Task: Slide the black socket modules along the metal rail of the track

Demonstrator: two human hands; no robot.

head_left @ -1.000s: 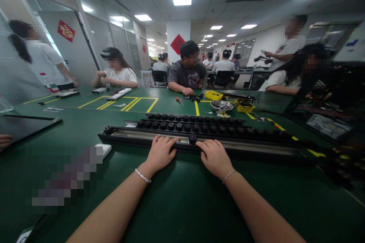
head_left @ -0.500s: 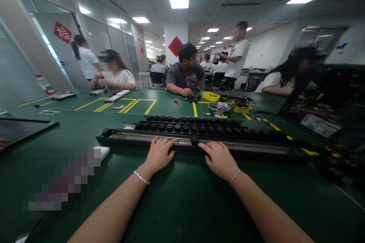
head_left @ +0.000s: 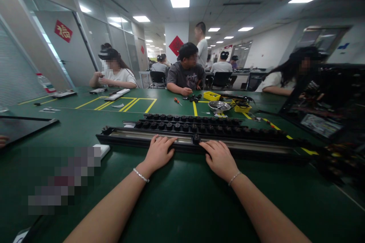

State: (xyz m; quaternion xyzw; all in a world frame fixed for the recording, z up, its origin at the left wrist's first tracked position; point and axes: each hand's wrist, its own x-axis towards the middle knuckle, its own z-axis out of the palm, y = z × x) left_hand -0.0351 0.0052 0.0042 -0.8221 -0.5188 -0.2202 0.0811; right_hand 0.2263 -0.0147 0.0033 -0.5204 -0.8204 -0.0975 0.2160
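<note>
Both the left hand (head_left: 159, 152) and right hand (head_left: 219, 157) lie flat and unclenched, grasping nothing, on the near edge of the rail (head_left: 256, 146) on the surface (head_left: 182, 197); uneven pressing risks skewing it into the knob strips (head_left: 199, 126) behind.

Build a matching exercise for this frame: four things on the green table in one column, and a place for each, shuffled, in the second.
Things:
1. left hand
2. right hand
3. yellow tray
4. metal bowl

Places:
A. far side of the table, by the person in the grey shirt
B. flat on the long black rail, right of the small black knob
C. just nearer than the yellow tray
D. flat on the rail, left of the knob

Pairs: 1-D, 2-B, 3-A, 4-C
</note>
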